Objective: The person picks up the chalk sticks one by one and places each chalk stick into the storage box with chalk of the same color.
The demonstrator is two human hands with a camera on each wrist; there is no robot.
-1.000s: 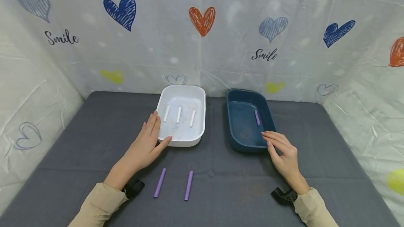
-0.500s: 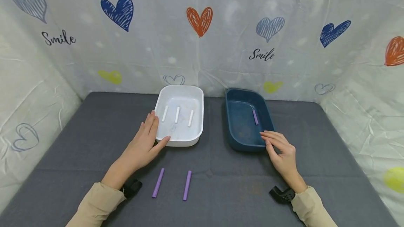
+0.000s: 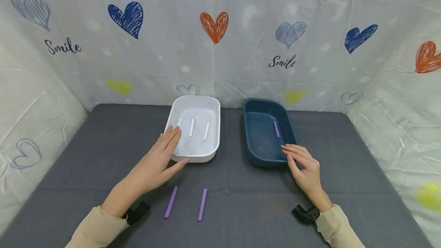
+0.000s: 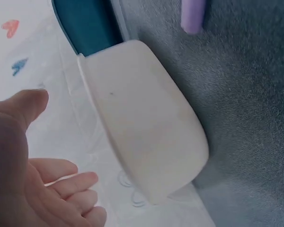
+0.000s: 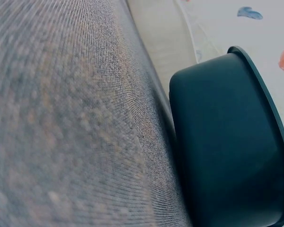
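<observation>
Fingers of the left hand point(image 3: 156, 162) lie spread and straight over the near-left corner of the white tray point(image 3: 214, 119), gripping nothing. Right hand point(image 3: 303, 165) rests with relaxed, open fingers on the blue tray's point(image 3: 250, 141) near rim. Two purple sticks point(image 3: 186, 203) lie on the grey mat point(image 3: 86, 156) between the wrists.
</observation>
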